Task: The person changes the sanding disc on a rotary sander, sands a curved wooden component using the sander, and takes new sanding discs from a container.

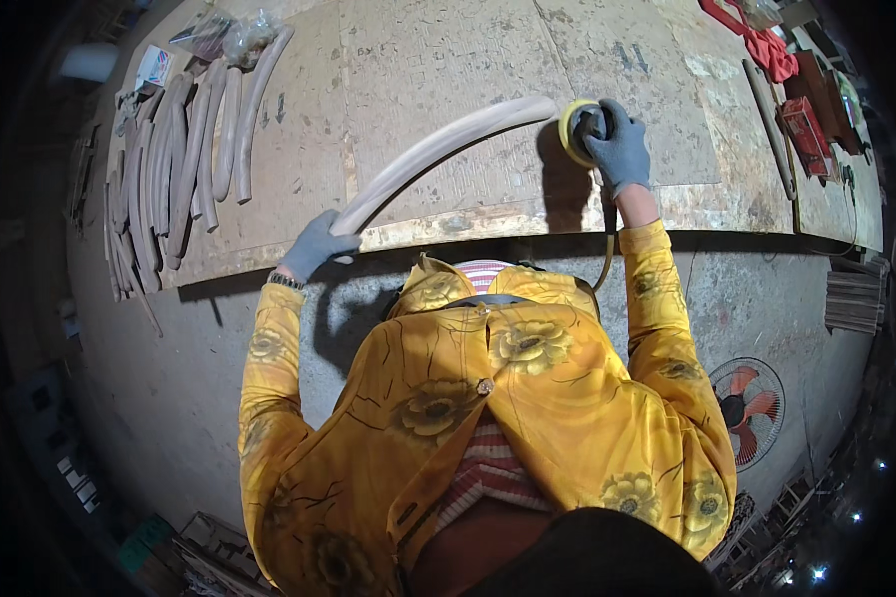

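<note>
My left hand [318, 246], in a grey work glove, grips the near end of a curved wooden piece [440, 153]. The piece arcs away to the right over the workbench [448, 67], its far end close to the sander. Also gloved, my right hand [621, 145] holds a round handheld sander [586, 130] with a yellow-rimmed pad. The pad is tilted on edge, beside the wood's far tip; a narrow gap seems to lie between them. From the sander a hose or cord [607, 261] runs down past the bench edge towards my body.
Many similar curved wooden pieces [172, 164] lie heaped at the bench's left, near plastic bags [250, 41] and a small box [154, 66]. On the right are a long dark strip [769, 127], a red box [806, 134] and red cloth [771, 54]. A floor fan [748, 413] stands behind my right elbow.
</note>
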Motion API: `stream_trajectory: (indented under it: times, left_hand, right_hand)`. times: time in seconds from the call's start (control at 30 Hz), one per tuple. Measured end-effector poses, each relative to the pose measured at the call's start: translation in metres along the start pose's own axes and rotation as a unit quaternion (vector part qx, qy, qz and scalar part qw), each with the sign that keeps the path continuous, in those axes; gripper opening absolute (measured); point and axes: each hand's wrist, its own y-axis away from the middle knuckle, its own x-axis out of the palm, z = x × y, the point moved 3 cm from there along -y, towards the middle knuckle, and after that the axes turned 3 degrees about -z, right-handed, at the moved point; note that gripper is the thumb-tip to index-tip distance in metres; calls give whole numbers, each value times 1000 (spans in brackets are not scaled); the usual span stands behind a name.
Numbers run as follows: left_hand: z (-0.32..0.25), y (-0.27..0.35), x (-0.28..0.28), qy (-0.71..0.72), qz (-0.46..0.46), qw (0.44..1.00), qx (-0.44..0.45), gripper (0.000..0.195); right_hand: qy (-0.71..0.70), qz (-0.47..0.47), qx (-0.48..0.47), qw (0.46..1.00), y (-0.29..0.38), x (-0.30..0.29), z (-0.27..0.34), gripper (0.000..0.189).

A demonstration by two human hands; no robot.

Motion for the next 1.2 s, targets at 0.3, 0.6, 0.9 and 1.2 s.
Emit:
stream_trajectory:
  times: [0.3, 0.6, 0.9, 1.2]
  left_hand:
    - [-8, -27, 68, 78, -6, 989, 125, 53]
    - [-31, -24, 134, -9, -14, 997, 75, 46]
    - [-53, -10, 138, -469, -224, 822, 233, 30]
    - [-31, -21, 137, -438, -225, 840, 226, 33]
  right_hand:
    - [-36, -7, -22, 999, -6, 11, 31, 55]
    - [-17, -26, -24, 999, -8, -13, 31, 56]
    - [-43, 195, -217, 955, 80, 10, 144, 43]
    - [-2, 77, 43, 996, -86, 22, 25, 47]
